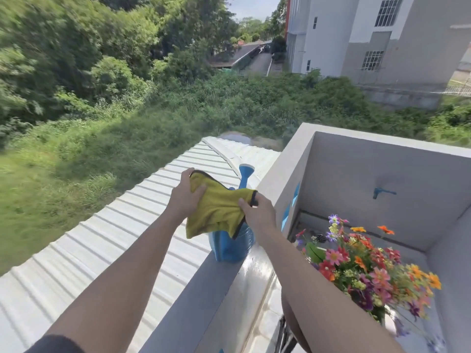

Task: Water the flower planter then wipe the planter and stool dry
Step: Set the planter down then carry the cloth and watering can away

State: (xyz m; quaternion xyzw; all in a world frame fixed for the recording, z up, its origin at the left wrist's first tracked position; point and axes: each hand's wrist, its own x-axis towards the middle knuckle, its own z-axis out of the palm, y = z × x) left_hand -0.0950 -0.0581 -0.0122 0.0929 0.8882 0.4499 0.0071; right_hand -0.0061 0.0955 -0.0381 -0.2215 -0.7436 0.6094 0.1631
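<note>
A yellow-green cloth (216, 210) with a dark edge hangs between both hands above the balcony ledge. My left hand (184, 196) grips its left upper corner; my right hand (257, 212) pinches its right side. Under the cloth stands a blue watering can (230, 247) on the grey ledge (193, 296), its spout pointing up and away. The planter shows as a bunch of pink, orange and purple flowers (367, 271) at the lower right; its pot is mostly hidden. No stool can be made out.
A white corrugated roof (102, 250) lies beyond the ledge on the left. The balcony's grey walls (369, 189) enclose the right side, with a blue tap (379, 192) on the far wall. A glossy white surface (254, 289) runs along the ledge's inner side.
</note>
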